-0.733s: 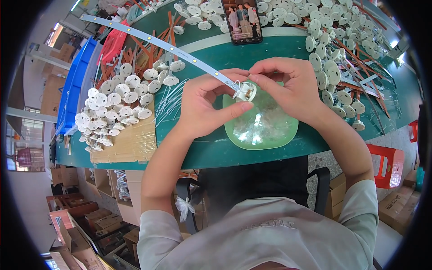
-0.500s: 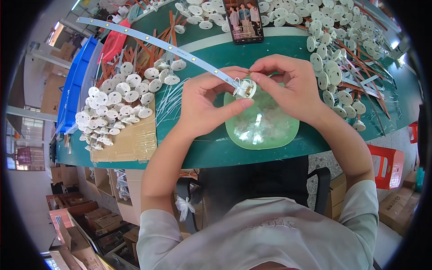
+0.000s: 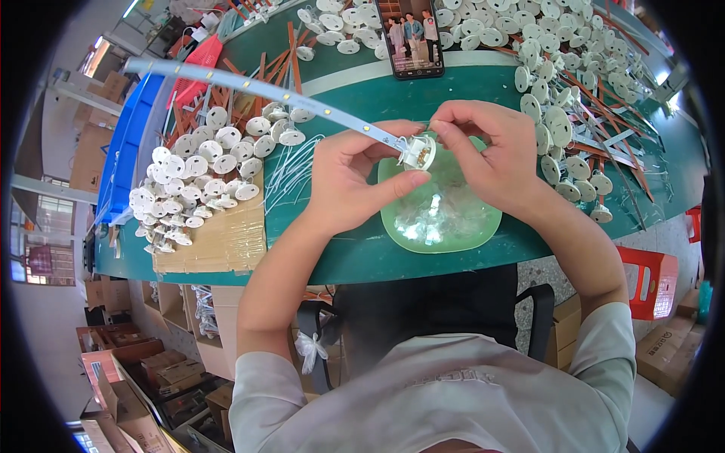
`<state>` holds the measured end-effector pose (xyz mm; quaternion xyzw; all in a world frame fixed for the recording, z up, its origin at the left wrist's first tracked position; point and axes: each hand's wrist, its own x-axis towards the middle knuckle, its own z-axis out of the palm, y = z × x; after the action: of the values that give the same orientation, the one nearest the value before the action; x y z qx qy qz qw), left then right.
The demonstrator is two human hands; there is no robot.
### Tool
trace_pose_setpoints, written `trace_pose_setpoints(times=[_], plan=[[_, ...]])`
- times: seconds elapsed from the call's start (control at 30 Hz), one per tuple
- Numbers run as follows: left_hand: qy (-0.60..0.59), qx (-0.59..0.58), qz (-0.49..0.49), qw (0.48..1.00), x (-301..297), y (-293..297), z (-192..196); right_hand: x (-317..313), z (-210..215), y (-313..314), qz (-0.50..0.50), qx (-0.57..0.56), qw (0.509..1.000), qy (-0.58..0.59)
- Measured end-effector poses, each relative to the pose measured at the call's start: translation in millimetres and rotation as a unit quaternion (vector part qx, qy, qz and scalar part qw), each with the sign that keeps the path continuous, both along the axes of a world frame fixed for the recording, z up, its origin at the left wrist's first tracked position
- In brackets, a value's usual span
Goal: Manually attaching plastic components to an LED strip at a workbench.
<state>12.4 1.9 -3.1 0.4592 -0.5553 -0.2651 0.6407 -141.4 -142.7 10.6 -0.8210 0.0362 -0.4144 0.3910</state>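
My left hand [image 3: 355, 177] and my right hand [image 3: 487, 155] meet over a pale green dish [image 3: 442, 215] on the green table [image 3: 340, 249]. Between the fingertips sits a small white round lamp base [image 3: 419, 153]. A long white light strip [image 3: 264, 89] runs from that base up and away to the far left. My left thumb and fingers pinch the base and the strip's end. My right fingers grip the base from the right side. Small clear parts lie in the dish.
A heap of white round bases [image 3: 200, 174] lies left on a cardboard sheet [image 3: 215, 241]; more bases [image 3: 559, 113] and orange-brown strips spread right. A phone [image 3: 411, 34] lies at the back. Blue crate [image 3: 124, 147] at far left, red stool [image 3: 649, 279] at right.
Both hands have stayed over the dish with the base and the strip; the fingers shifted only slightly on the base.
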Motion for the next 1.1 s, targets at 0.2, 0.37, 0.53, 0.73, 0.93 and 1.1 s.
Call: trace_pose_setpoints(times=[0.2, 0.37, 0.53, 0.73, 0.93, 1.1], plan=[[0.116, -0.100, 0.002, 0.988, -11.5, 3.6, 0.7, -8.9, 9.4, 5.6, -0.011, -0.116, 0.989, -0.088], [0.134, -0.107, -0.014, 0.985, -13.8, 5.5, 0.3, -6.6, 8.5, 11.9, 0.028, -0.168, 0.977, -0.125], [0.164, -0.071, -0.014, 0.984, -10.3, 7.0, -1.4, -3.9, 5.3, 10.5, 0.026, -0.194, 0.970, -0.144], [0.156, -0.039, -0.043, 0.986, -12.2, 6.8, -4.4, -2.1, 3.3, 11.9, 0.017, -0.247, 0.955, -0.164], [0.224, -0.039, -0.039, 0.973, -18.2, 4.1, -7.0, -0.9, 2.6, 15.6, 0.016, -0.253, 0.952, -0.169], [0.204, -0.037, -0.073, 0.976, -16.9, 5.0, -8.2, -0.5, 2.1, 17.7, 0.004, -0.251, 0.952, -0.174]])
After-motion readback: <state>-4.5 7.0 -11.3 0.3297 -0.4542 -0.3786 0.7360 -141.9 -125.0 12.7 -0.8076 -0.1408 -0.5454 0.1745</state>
